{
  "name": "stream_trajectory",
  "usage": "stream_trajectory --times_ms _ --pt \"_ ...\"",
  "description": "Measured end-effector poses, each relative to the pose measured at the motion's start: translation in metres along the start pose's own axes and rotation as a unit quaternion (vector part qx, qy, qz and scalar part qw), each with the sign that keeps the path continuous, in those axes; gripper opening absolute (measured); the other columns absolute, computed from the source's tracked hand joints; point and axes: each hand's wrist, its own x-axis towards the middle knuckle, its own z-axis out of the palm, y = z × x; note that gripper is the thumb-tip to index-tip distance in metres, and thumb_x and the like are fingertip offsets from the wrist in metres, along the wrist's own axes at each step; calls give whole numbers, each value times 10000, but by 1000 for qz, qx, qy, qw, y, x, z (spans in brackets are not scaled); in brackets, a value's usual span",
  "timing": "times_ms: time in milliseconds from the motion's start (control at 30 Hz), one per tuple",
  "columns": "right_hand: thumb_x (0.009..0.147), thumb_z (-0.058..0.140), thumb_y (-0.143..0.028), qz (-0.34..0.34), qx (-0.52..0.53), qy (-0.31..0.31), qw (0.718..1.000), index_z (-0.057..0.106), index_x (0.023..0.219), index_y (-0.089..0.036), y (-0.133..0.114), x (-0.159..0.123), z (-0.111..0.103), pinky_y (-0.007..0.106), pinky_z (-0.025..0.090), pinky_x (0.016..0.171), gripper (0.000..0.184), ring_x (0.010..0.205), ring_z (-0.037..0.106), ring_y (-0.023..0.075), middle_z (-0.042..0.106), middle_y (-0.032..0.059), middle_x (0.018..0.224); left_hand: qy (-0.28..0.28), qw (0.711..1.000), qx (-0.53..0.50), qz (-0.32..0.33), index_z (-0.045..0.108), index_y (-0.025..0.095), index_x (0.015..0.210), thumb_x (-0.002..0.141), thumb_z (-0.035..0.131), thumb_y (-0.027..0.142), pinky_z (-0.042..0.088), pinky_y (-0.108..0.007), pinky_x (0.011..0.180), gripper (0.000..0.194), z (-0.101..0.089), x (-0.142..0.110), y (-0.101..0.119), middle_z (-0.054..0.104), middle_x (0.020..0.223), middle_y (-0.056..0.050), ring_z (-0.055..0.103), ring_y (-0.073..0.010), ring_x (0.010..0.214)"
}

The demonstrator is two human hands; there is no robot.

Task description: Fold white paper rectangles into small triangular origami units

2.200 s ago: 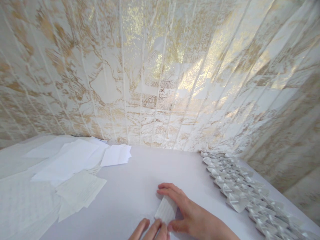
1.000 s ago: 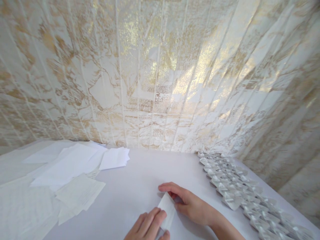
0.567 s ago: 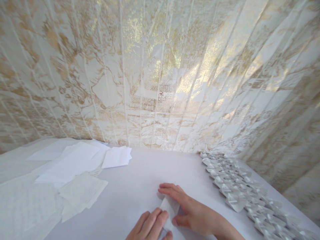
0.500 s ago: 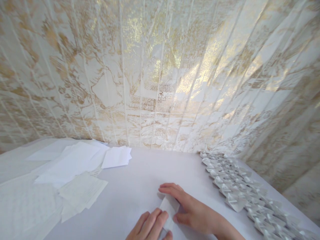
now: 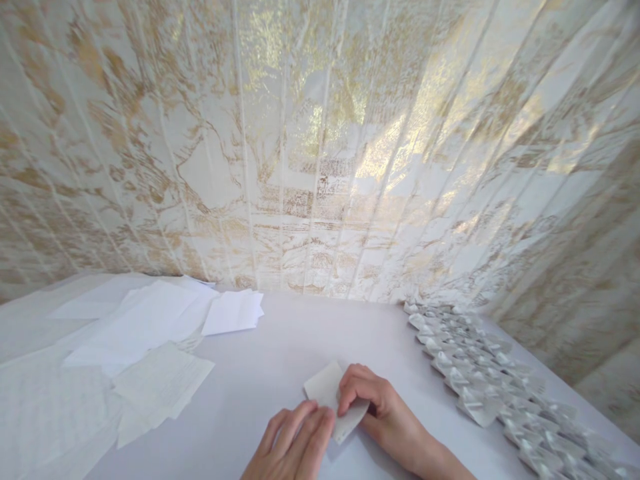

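A small piece of off-white paper (image 5: 325, 385), apparently folded, lies at the front middle of the white table. My right hand (image 5: 385, 407) grips its right side, the fingers curled on top and the thumb along the near right edge. My left hand (image 5: 295, 440) rests flat, its fingers stretched out and held side by side, fingertips touching the paper's near left part. The left thumb is out of sight. Part of the paper is covered by the fingers of both hands.
Loose sheets (image 5: 135, 320) and torn lined pages (image 5: 160, 380) spread over the left of the table (image 5: 280, 333). A small stack of white paper (image 5: 233, 312) lies near the back. Rows of folded paper pieces (image 5: 480, 373) run along the right edge. A gold-patterned curtain (image 5: 300, 167) hangs behind.
The paper has turned, and more of its upper left part shows. My right hand's fingers have gone from extended to curled around it. My left fingers have straightened beside it.
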Motion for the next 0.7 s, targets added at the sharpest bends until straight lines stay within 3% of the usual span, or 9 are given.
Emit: stream_trajectory --times_ms 100,200,300,400,567,700 --pt "787 518 1 -60 -110 2 992 636 734 -211 1 -1 -2 314 378 770 249 830 569 183 619 18 822 11 997 55 59 553 152 1290 981 387 165 453 -350 891 352 -4 2 -7 673 1274 -29 545 -242 1185" --pt "743 440 62 -111 -211 -4 971 637 858 -214 -3 -3 -5 351 365 802 359 872 562 197 640 37 898 21 995 78 59 588 178 1238 1003 320 150 423 -363 892 358 -6 3 -10 669 1273 -15 553 -232 1153" --pt "691 462 59 -148 -270 -54 950 617 955 -203 -10 -4 -3 371 364 841 403 909 543 211 646 49 961 18 996 62 55 577 147 1243 1012 301 178 417 -366 877 362 -3 4 -10 668 1249 -52 565 -232 1101" --pt "714 524 8 -164 -287 -104 938 601 973 -190 -19 -3 -1 356 384 850 335 906 537 211 652 56 990 37 998 41 37 574 130 1228 1012 331 249 422 -373 842 346 5 3 -12 678 1182 -82 582 -247 1023" --pt "913 533 -168 -161 -304 -122 931 621 949 -197 -22 -3 -2 354 403 795 100 844 560 204 654 62 981 55 998 23 27 579 164 1200 1012 319 247 388 -379 874 331 13 1 -12 674 1168 -67 561 -243 1042" --pt "1012 441 -312 -154 -254 -104 949 663 892 -200 -15 -4 -2 340 421 760 276 801 571 194 653 67 938 61 998 3 0 601 190 1137 1016 320 247 357 -381 887 311 13 3 -11 682 1132 -35 561 -227 1027"
